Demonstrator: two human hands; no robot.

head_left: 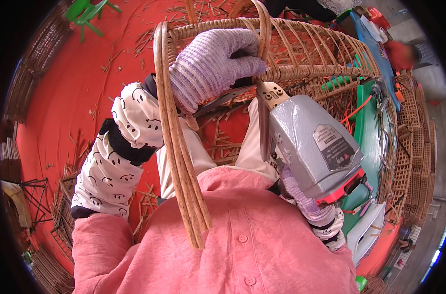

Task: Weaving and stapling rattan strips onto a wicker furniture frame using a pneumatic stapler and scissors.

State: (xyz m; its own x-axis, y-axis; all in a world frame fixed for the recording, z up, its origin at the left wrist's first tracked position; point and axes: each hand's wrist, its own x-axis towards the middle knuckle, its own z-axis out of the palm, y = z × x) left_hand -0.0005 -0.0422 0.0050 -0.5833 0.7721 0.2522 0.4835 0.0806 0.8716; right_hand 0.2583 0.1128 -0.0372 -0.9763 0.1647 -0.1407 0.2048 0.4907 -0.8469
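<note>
The left hand, in a purple-and-white striped glove, is curled with thumb and fingers closed on the rim of the wicker basket, close to where a bent strip meets it. The basket lies at the far side, in front of the person's knees, stretching away to the right. The right hand, gloved alike, is wrapped round the grey nailer; the tool's body hides much of the grip. The nailer's nose is at the basket's near rim, just beside the left fingertips; whether it touches cannot be told. Long cane strips pass in front of the left wrist, their near ends over the pink shirt. Cane scraps litter the red floor. A green chair stands far left; woven baskets are stacked at the right.
</note>
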